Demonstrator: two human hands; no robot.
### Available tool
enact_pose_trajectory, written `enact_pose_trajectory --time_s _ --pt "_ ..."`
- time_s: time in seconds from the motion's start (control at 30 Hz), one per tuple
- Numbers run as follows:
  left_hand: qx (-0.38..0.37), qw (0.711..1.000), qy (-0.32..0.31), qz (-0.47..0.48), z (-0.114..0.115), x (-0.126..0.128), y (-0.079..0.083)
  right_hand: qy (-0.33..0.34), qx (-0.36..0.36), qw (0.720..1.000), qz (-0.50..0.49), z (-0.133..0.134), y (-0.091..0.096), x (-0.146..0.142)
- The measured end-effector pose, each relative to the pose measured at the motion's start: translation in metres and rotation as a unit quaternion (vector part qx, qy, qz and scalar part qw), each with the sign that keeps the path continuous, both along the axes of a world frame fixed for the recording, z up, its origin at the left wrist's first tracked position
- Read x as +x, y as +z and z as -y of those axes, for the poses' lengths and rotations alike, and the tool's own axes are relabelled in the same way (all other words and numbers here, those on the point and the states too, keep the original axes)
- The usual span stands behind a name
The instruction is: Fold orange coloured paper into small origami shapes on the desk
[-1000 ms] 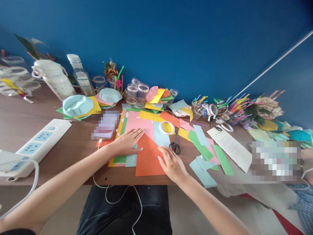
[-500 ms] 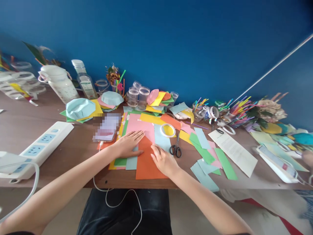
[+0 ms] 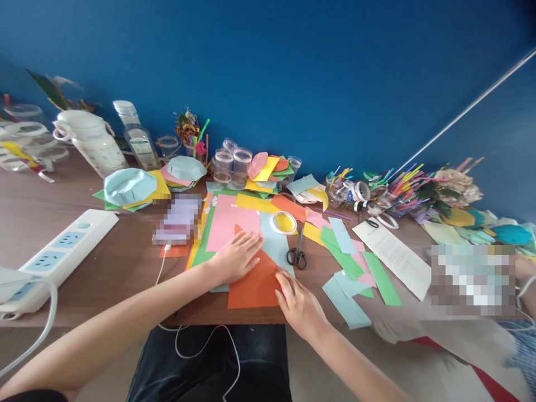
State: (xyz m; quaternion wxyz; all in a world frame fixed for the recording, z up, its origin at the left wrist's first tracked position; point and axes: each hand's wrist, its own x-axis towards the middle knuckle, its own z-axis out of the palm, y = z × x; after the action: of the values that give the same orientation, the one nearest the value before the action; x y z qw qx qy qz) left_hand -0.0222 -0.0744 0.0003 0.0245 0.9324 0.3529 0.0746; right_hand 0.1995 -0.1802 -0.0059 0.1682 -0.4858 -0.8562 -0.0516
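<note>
1. Sheet of orange paper: lies flat at the middle of the front edge of the bench, on top of a layered spread of coloured paper, its pointed end running up beneath the left hand
2. Left hand: open and palm down, grasping nothing, fingers close together and flat across the orange sheet, their tips reaching towards the pale blue sheet
3. Right hand: released, not clenched, fingers lightly curved, fingertips touching the right edge of the orange sheet; no pinch can be made out
4. Handling note, as a judgement: a flat palm spreads its weight, so thin paper is less apt to crease or slide, while light fingertips along an edge can square a sheet without buckling it
5. Nearby stock: pink sheet beside the left hand; roll of tape on the pale blue sheet; black-handled scissors just right of the orange sheet; green paper strip and printed sheet towards the right; white power strip along the left; clear plastic cups near the back edge
</note>
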Motion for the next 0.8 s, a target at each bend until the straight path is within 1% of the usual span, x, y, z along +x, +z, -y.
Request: enact_pose_trajectory --time_s 0.07,0.13,0.3,0.43,0.5,0.67,0.8 --pt "-0.024 0.999 -0.033 0.006 0.004 0.005 -0.003 0.001 0.001 1.0 -0.004 0.0 -0.001 0.0" --pt "-0.029 0.999 -0.032 0.015 0.004 0.005 -0.004 0.003 0.002 1.0 -0.004 0.0 -0.001 0.0" --pt "-0.03 0.999 0.039 0.014 -0.004 -0.007 -0.004 -0.001 -0.006 1.0 -0.006 0.001 -0.002 0.001" --pt "-0.024 0.993 0.111 0.012 -0.015 -0.014 -0.007 -0.007 -0.006 1.0 -0.015 0.006 -0.002 0.003" --pt "-0.017 0.992 0.125 0.016 -0.019 -0.017 -0.009 -0.01 -0.006 1.0 -0.018 0.01 -0.001 0.004" --pt "-0.01 0.993 0.114 0.015 -0.021 -0.02 -0.01 -0.013 -0.001 1.0 -0.027 0.018 0.0 0.008" --pt "0.015 0.996 0.088 0.004 -0.027 -0.022 -0.003 0.013 0.002 0.999 -0.047 0.02 0.003 0.01"
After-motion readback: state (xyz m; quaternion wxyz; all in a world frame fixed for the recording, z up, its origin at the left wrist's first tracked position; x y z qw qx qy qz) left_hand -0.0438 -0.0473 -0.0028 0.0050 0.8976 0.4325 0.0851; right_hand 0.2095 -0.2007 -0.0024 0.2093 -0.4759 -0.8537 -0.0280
